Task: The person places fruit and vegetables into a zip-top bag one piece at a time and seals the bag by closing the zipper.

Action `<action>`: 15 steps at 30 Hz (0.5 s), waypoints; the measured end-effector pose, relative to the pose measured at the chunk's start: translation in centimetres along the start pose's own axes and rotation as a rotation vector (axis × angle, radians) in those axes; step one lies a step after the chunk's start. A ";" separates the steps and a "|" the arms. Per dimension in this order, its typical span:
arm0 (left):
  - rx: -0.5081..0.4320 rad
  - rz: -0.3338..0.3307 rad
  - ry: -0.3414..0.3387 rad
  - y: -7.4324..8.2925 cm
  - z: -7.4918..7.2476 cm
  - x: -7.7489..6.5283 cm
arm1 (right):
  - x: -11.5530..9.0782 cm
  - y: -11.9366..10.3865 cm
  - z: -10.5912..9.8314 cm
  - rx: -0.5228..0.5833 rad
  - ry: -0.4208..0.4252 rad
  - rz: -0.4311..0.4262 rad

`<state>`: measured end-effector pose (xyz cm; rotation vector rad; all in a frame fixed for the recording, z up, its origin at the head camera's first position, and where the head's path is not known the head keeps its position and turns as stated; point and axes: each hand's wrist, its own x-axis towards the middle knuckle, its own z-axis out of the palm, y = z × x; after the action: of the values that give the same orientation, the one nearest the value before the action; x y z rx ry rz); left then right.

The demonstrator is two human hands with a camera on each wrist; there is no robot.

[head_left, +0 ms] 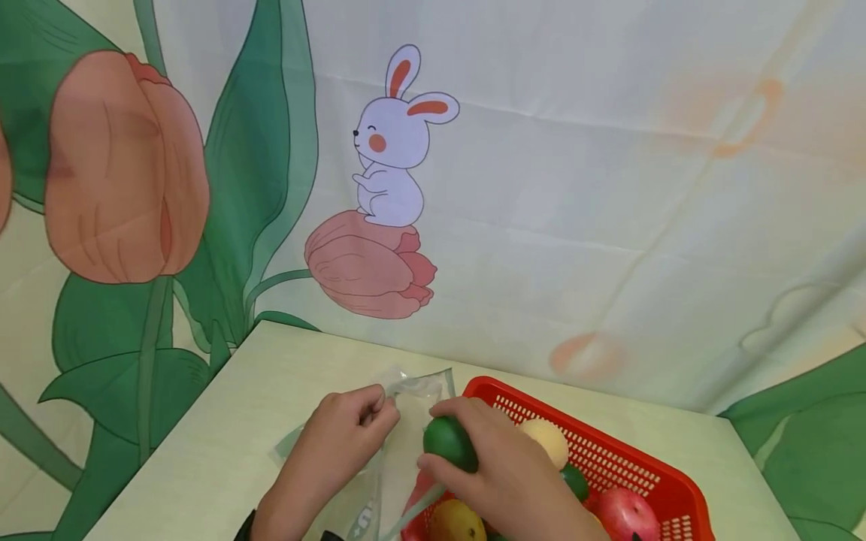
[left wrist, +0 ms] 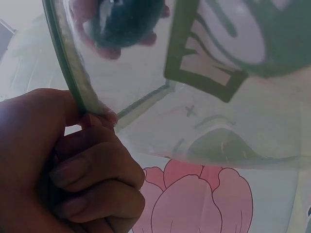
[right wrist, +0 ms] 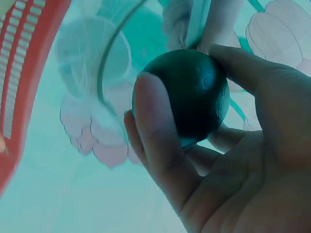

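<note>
My right hand (head_left: 504,462) holds a round dark green fruit (head_left: 446,442), thumb on one side and fingers on the other. In the right wrist view the fruit (right wrist: 194,94) looks smooth and glossy. My left hand (head_left: 345,428) pinches the green-trimmed edge of a clear plastic bag (left wrist: 233,141), its other fingers curled in. Through the bag's clear film, the left wrist view shows the fruit (left wrist: 127,22) and right fingertips close to the mouth edge. Green printing marks the bag's side.
A red basket (head_left: 595,434) stands at the right, under my right forearm. In it lie a pale yellow fruit (head_left: 546,442), a yellow fruit (head_left: 456,520), a red fruit (head_left: 628,513) and another green one (head_left: 575,482). A printed curtain (head_left: 541,188) hangs behind the pale table (head_left: 203,443).
</note>
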<state>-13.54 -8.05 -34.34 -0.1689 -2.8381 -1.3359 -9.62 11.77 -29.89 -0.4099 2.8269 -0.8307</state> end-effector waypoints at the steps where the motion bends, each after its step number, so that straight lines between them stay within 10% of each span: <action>1: -0.007 -0.013 -0.014 0.1 0.0 0.0 | 0.3 -0.1 0.3 0.025 -0.027 -0.015; 15: -0.019 -0.039 -0.081 0.7 0.1 -0.3 | 1.8 0.7 2.9 0.064 -0.151 -0.032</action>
<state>-13.18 -7.55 -33.92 -0.1723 -2.9108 -1.3956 -10.76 10.36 -32.86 -0.4877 2.6551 -0.8559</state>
